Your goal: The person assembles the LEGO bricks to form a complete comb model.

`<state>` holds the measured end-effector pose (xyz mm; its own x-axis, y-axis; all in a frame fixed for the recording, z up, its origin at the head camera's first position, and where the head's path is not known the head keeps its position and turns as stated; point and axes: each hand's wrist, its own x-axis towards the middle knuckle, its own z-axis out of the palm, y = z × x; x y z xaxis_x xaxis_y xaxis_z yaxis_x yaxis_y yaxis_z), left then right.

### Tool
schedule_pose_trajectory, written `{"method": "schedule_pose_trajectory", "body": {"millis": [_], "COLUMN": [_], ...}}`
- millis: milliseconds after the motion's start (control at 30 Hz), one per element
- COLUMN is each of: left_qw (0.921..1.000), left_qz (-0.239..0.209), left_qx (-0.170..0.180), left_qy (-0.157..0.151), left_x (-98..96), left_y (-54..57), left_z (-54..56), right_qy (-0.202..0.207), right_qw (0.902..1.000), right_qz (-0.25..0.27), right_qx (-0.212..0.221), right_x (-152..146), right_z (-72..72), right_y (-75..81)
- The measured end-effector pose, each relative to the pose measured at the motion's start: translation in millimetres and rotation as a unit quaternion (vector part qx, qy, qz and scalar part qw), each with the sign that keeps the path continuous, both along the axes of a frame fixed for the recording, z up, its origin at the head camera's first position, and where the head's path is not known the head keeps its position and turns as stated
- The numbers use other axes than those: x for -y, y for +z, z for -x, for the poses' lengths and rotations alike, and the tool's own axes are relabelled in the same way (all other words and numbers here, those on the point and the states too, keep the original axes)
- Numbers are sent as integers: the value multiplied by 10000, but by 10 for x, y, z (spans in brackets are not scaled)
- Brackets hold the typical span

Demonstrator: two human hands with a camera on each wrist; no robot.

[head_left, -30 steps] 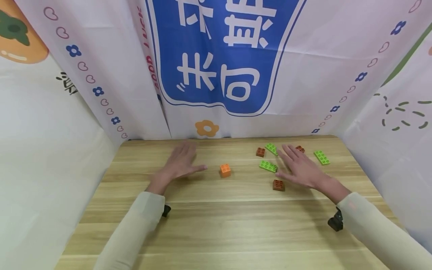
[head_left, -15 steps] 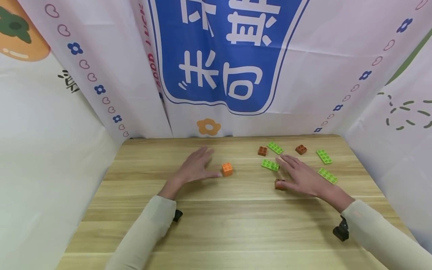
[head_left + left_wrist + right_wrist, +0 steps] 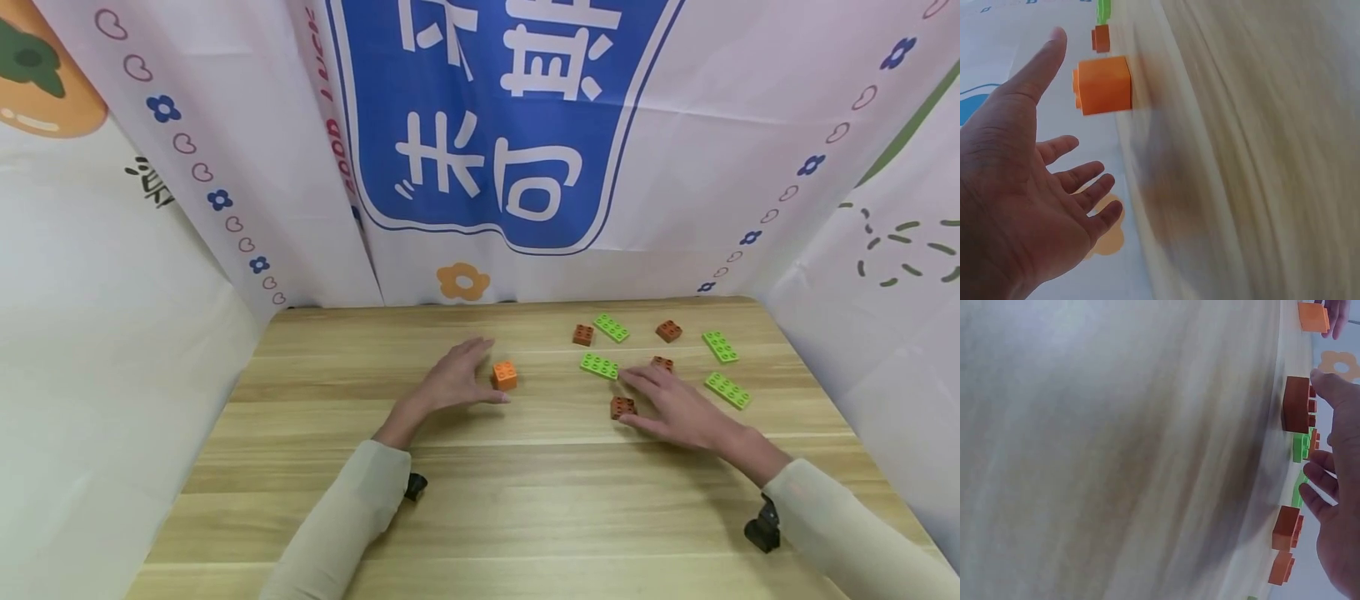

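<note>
An orange toy brick (image 3: pixel 505 376) stands studs up on the wooden table. My left hand (image 3: pixel 453 379) is just left of it, thumb and fingers spread apart, holding nothing. In the left wrist view a gap shows between the palm and the orange brick (image 3: pixel 1105 85). My right hand (image 3: pixel 678 408) hovers by a brown brick (image 3: pixel 622 407), its thumb at that brick's near side and its fingers beyond. The right wrist view has the thumb tip close to the studs of the brown brick (image 3: pixel 1296 404), with the fingers loosely bent.
Green flat bricks lie around the right hand: one to its left (image 3: pixel 599 366), another behind (image 3: pixel 611 327), two more at right (image 3: pixel 721 347). Brown bricks (image 3: pixel 583 335) sit among them. Printed cloth (image 3: pixel 675 208) hangs along the table's back edge and sides.
My left hand has moved right and nearer, up to the orange brick. My right hand has come nearer to the front brown brick, uncovering bricks behind it.
</note>
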<state>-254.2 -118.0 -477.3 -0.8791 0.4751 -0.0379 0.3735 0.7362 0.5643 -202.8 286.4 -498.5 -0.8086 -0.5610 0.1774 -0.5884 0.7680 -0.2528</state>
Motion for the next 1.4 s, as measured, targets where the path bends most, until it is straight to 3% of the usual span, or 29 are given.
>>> {"method": "schedule_pose_trajectory", "body": {"millis": [367, 667, 967, 1400], "left_qw": [9985, 9980, 9962, 9943], "left_qz": [-457, -621, -800, -1010], "left_qx": [283, 73, 122, 56], "left_qy": [-25, 64, 330, 331], "left_x": [-119, -183, -221, -240], "left_y": [-47, -102, -110, -122], "left_z": [23, 33, 2, 7], "right_qy": [172, 154, 223, 341], "right_qw": [9977, 9956, 9938, 9907], "right_qz": [649, 907, 1091, 1295], "right_qx": [86, 182, -23, -248], "right_x": [39, 63, 75, 129], "right_z": [-59, -59, -37, -2], "right_y": [-88, -114, -159, -160]}}
